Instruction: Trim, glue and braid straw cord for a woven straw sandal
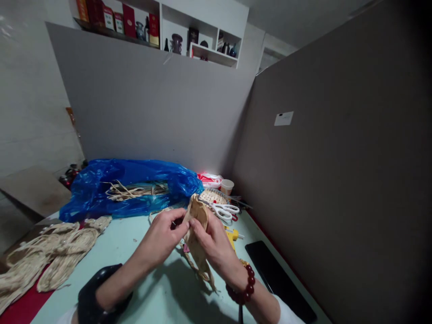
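Above the middle of the table, both hands hold a tan, flat, elongated piece of what looks like dried plant fibre (197, 249). Its lower end hangs down with loose, frayed strands. My left hand (168, 227) pinches the left edge near the top, thumb and finger together. On the right side, my right hand (216, 238) grips the piece with the thumb pressed on its face and the fingers behind it, partly hidden. A yellow glue gun (232, 235), partly covered by my right hand, lies just behind it.
A blue plastic bag (135, 166) with dried strands (135, 191) lies at the back. Braided straw bundles (64, 252) lie left. White-handled scissors (224, 210), a woven basket (212, 196) and a paper cup (227, 186) stand behind. A black flat object (276, 279) lies right, beside the partition (330, 157).
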Demonstrator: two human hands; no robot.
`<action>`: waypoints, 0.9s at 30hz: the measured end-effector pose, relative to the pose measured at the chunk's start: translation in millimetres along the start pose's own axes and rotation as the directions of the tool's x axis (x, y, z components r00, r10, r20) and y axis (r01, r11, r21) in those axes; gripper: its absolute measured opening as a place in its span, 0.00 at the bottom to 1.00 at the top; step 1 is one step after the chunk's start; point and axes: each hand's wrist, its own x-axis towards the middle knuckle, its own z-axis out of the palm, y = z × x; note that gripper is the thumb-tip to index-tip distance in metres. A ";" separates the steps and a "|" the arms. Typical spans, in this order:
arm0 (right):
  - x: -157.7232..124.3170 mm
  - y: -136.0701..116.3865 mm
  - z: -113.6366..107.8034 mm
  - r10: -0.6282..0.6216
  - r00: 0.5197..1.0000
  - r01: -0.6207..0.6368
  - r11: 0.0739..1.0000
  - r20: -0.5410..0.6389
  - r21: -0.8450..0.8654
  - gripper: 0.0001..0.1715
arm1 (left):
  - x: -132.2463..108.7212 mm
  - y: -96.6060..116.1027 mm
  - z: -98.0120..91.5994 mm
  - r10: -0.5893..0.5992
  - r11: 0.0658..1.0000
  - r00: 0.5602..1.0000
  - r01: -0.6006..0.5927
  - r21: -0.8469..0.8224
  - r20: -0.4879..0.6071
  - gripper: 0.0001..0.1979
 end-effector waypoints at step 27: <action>17.1 -20.9 -48.4 0.176 0.967 -0.255 0.712 0.185 0.654 0.16 | -3.1 9.2 -26.1 -0.069 0.664 0.994 0.112 -0.739 0.088 0.13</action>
